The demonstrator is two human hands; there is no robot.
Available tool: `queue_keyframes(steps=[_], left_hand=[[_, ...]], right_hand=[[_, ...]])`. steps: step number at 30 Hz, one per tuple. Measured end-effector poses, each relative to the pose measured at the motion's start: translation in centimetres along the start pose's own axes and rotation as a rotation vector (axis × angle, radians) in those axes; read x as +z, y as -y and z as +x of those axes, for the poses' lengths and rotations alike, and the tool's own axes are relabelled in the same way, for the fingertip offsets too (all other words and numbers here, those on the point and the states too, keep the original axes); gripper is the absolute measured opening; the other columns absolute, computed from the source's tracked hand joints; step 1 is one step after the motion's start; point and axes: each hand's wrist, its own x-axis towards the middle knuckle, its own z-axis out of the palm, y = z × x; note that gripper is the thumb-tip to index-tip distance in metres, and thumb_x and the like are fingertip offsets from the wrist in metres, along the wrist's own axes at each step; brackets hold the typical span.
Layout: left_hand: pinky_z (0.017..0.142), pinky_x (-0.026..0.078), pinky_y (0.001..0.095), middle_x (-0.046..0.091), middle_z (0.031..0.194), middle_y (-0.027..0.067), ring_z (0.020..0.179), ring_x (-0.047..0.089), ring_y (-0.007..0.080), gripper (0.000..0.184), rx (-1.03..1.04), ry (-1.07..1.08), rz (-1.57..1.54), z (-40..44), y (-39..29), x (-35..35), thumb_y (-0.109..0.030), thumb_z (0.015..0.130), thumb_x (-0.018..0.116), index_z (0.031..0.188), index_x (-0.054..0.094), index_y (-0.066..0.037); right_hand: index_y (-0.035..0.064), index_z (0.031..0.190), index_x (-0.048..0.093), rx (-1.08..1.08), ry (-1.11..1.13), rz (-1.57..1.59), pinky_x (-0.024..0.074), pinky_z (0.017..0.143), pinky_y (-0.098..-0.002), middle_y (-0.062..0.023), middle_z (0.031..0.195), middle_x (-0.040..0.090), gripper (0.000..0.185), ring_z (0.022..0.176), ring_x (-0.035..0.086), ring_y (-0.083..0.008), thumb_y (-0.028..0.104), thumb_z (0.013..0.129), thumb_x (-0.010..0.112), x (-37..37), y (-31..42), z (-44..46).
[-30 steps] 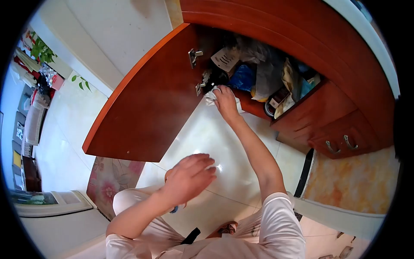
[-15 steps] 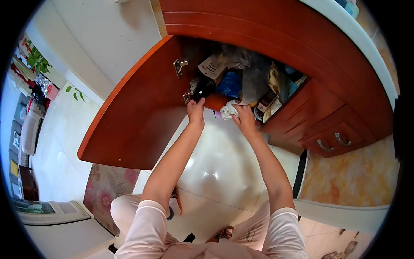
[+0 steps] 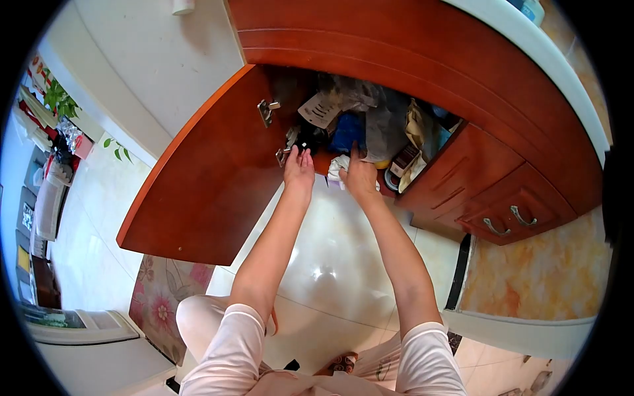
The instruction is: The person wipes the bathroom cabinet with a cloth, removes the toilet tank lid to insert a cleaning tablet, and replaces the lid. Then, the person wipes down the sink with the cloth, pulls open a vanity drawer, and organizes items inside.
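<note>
At the front edge of an open red-brown cabinet, my right hand is closed on a crumpled white cloth, its index finger pointing toward a blue bag. My left hand is just left of it, palm up and fingers apart, holding nothing, near the lower hinge. Behind its fingertips lies a black object. A white card with dark marks, a grey plastic bag and a dark box also lie inside.
The cabinet door stands open on the left. To the right are closed doors with curved handles. Below them is an orange-patterned surface. A floral mat lies at lower left, and a slipper shows near the bottom.
My left hand has come up from low in the view to the cabinet's edge and its fingers have opened. My right hand has moved rightward along the edge with the cloth. The view has shifted.
</note>
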Motion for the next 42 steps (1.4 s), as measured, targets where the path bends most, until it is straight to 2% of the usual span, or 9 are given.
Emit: queue_keyframes(steps=[6,10,17,20,24,26,29,36,42], left_hand=[[0.09,0.055,0.0289,0.056,0.106,0.0116,0.099,0.059,0.0214,0.024,0.121,0.262,0.245,-2.1,1.7,-0.5,-0.002,0.084,0.07,0.104,0.056,0.002],[0.079,0.055,0.0257,0.06,0.102,0.0114,0.092,0.063,0.0176,0.027,0.359,0.335,0.83,-2.9,2.0,-1.5,0.006,0.084,0.065,0.108,0.055,-0.001],[0.07,0.05,0.0242,0.063,0.087,0.0086,0.074,0.061,0.0129,0.045,0.688,0.284,1.343,1.6,0.7,-1.2,-0.013,0.077,0.079,0.111,0.054,0.001],[0.064,0.05,0.0284,0.063,0.087,0.0108,0.068,0.062,0.0149,0.059,0.478,0.276,1.574,0.7,-0.1,1.0,-0.016,0.074,0.081,0.119,0.051,0.007],[0.055,0.05,0.0303,0.065,0.078,0.0128,0.054,0.063,0.0191,0.055,0.374,0.238,1.595,1.4,0.8,2.7,-0.013,0.072,0.079,0.116,0.054,0.009],[0.049,0.045,0.0322,0.067,0.076,0.0134,0.05,0.061,0.0192,0.022,0.255,0.311,1.503,1.3,0.3,3.8,-0.005,0.072,0.077,0.086,0.065,0.005],[0.047,0.045,0.0305,0.065,0.072,0.0134,0.051,0.061,0.0199,0.015,0.063,0.209,1.439,0.4,-0.8,6.5,-0.005,0.075,0.075,0.08,0.063,0.004],[0.055,0.06,0.0292,0.066,0.094,0.0165,0.064,0.067,0.0239,0.019,0.344,0.255,1.577,-2.0,-2.5,11.5,0.0,0.082,0.066,0.099,0.063,0.006],[0.06,0.055,0.0292,0.071,0.086,0.0146,0.063,0.071,0.0227,0.025,0.655,0.502,1.645,-2.8,-2.8,13.1,-0.011,0.079,0.067,0.098,0.066,0.005]], right_hand=[[-0.0031,0.143,0.03,0.026,0.02,-0.026,0.0493,0.089,-0.0408,-0.0213,0.122,0.055,0.089,0.11,0.055,-0.0356,0.03,0.072,0.073,0.4,0.1,-0.1],[-0.0027,0.142,0.031,0.052,0.065,-0.011,0.0491,0.09,-0.0399,-0.0208,0.123,0.053,0.088,0.113,0.053,-0.0347,0.03,0.072,0.073,-0.5,0.5,-0.1],[-0.0023,0.142,0.033,0.021,0.012,-0.009,0.0497,0.089,-0.0388,-0.0205,0.125,0.053,0.086,0.114,0.053,-0.0337,0.031,0.073,0.072,-0.1,0.1,-0.4],[-0.0021,0.142,0.033,0.025,0.028,0.005,0.0496,0.089,-0.0382,-0.0203,0.125,0.053,0.087,0.114,0.053,-0.0334,0.032,0.073,0.073,0.2,-0.2,-0.4],[-0.0024,0.14,0.035,0.021,0.002,-0.029,0.0499,0.088,-0.0385,-0.0197,0.126,0.053,0.086,0.113,0.054,-0.0331,0.033,0.072,0.074,0.4,-0.2,-0.2],[-0.0033,0.138,0.037,0.016,0.017,-0.022,0.0501,0.088,-0.0398,-0.0185,0.127,0.053,0.085,0.111,0.056,-0.0332,0.034,0.071,0.075,0.7,-0.3,-0.3],[-0.0032,0.137,0.038,-0.012,-0.058,-0.045,0.0506,0.086,-0.0404,-0.0185,0.124,0.055,0.084,0.108,0.057,-0.033,0.034,0.071,0.075,1.1,-0.3,-0.5],[-0.0027,0.135,0.04,0.034,-0.014,-0.048,0.051,0.085,-0.0407,-0.0195,0.123,0.056,0.082,0.107,0.058,-0.0329,0.036,0.071,0.074,1.0,-0.2,-0.3],[-0.0021,0.135,0.04,0.009,-0.031,-0.073,0.0511,0.085,-0.0405,-0.019,0.121,0.057,0.081,0.106,0.059,-0.0326,0.038,0.073,0.073,1.3,-0.6,-0.4]])
